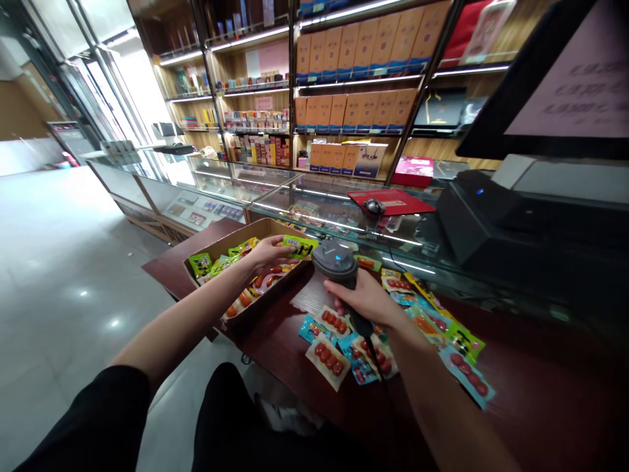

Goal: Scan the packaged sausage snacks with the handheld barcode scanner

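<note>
The right hand point(361, 295) is gripping a barcode scanner point(335, 259), fingers closed around its handle, above snack packets point(328, 360) lying on the worktop point(280, 354). Farther off, the left hand's point(268, 254) fingers are pinching a green packet point(299, 246) over the open box point(236, 314) of packets. Beyond, a mouse point(373, 206) is resting on a red mat point(400, 202).

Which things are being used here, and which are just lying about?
In use:
- scanner, right hand
- green packet, left hand
- open box of packets
- loose packets

Just about:
- red mat
- computer mouse
- orange boxes
- screen
</note>
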The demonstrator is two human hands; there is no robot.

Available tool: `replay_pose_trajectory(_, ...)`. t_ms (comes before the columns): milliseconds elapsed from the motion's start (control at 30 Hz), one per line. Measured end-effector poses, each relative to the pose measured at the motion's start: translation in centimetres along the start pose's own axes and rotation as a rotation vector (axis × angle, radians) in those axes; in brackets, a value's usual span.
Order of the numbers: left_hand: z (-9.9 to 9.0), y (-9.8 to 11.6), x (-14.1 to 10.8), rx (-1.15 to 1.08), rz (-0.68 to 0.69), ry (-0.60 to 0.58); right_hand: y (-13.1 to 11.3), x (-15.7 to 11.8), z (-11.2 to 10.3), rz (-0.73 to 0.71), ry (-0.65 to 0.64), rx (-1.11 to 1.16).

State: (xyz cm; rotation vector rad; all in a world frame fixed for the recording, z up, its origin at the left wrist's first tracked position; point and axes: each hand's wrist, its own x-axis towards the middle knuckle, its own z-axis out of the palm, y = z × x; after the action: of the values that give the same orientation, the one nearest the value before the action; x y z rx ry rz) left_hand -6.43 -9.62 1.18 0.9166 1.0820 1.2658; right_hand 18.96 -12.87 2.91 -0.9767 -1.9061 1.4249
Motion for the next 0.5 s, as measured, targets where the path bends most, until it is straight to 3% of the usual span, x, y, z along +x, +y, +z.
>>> replay_pose_trajectory(233, -0.4, -0.2, -0.8, 0.023, 0.141, 0.129, -0.7, -0.4, 2.0, 0.011, -0.039, -0.005)
replay_pose_trajectory(500, -0.1, -0.4, -0.9, 0.092, 0.184, 0.103, -0.9, -0.7, 2.3, -0.023, -0.058, 0.033)
